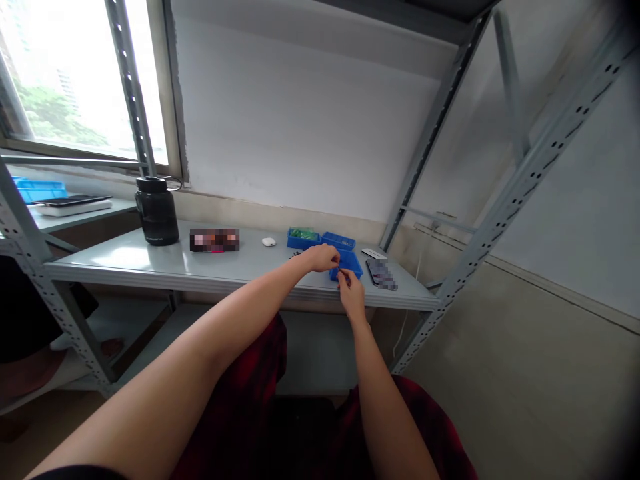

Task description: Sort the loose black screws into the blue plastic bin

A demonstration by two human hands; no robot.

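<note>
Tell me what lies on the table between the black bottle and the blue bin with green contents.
The head view shows two things between the black bottle and the blue bin: a blurred-out item, then a small white case.

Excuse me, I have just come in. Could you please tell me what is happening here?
A person sits at a grey metal shelf, working with both bare hands. The left hand and right hand meet at the front blue bin; their fingertips seem to pinch something too small to make out. Behind stand two more blue bins, one holding green material. A smartphone lies to the right, and a black water bottle stands far left.
</note>
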